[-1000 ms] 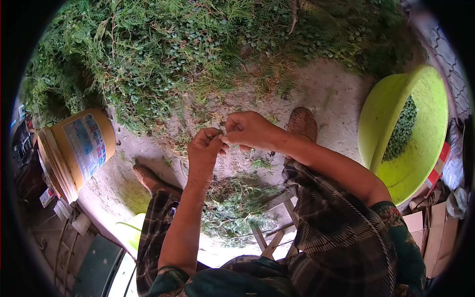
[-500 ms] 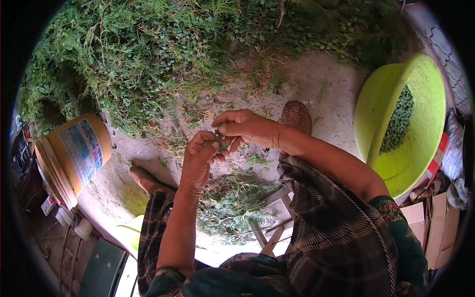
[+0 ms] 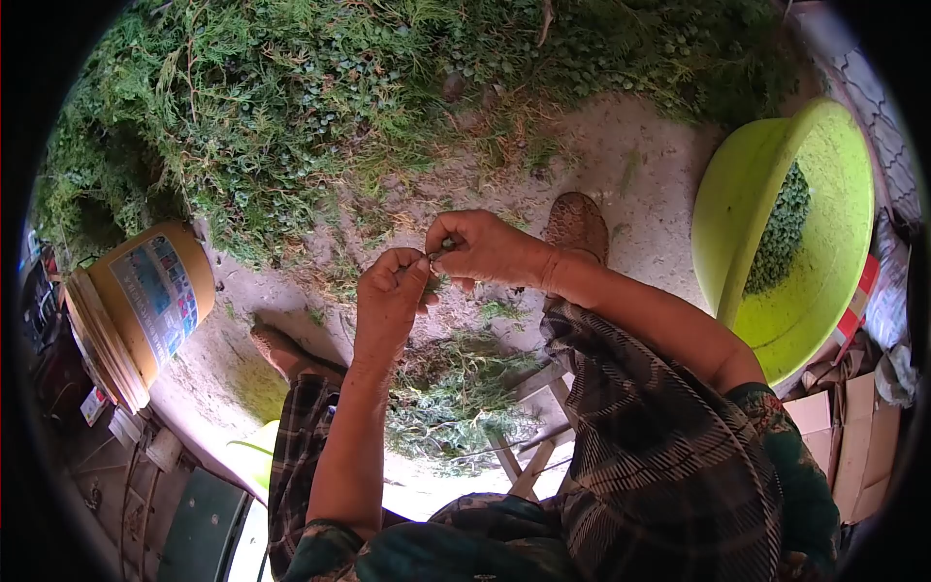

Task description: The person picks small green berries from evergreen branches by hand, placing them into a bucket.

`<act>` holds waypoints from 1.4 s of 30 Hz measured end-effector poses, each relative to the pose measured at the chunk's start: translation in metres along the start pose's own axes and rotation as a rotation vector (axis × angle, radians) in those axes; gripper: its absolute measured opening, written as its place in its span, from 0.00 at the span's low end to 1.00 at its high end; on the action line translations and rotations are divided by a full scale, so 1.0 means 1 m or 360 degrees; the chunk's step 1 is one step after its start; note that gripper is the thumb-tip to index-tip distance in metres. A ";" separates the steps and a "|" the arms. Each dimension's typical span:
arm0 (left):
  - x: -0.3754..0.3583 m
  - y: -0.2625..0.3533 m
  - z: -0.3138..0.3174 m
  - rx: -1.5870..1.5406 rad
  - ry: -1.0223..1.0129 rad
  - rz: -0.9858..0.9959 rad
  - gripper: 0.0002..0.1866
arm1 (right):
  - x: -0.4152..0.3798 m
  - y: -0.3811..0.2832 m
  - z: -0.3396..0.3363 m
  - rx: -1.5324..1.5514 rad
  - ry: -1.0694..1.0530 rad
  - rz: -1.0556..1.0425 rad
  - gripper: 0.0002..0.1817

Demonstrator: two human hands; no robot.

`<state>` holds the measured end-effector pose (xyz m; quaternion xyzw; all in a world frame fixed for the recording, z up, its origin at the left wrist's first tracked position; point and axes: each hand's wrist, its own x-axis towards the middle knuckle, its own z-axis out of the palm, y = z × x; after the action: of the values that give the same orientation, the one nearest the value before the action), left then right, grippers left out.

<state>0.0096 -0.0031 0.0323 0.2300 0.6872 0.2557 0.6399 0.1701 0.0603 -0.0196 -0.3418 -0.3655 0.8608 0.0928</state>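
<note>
My left hand and my right hand meet fingertip to fingertip above the floor between my feet. Small green cones show in the curled fingers of my right hand. The left thumb and forefinger pinch a bit of green sprig, mostly hidden by the fingers. Beyond my hands lies a large heap of evergreen branches, dotted with small bluish-green cones. To the right, a lime-green basin is tilted and holds a pile of picked green cones.
A yellow bucket with a printed label leans at the left. Plucked sprigs lie on the floor below my hands, beside a wooden stool leg. Cardboard stands at the lower right. My shoes flank the work spot.
My hands have drawn closer together, with the fingertips now touching. The right fingers have curled in around the small green cones. The camera has shifted slightly.
</note>
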 end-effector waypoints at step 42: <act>0.085 -0.044 -0.050 0.1447 0.1104 0.0614 0.06 | 0.000 0.003 -0.005 0.0321 0.0134 0.0105 0.11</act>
<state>-0.0461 0.0152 -0.0584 0.5042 0.8421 0.1079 0.1580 0.1732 0.0610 -0.0238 -0.3784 -0.2612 0.8807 0.1135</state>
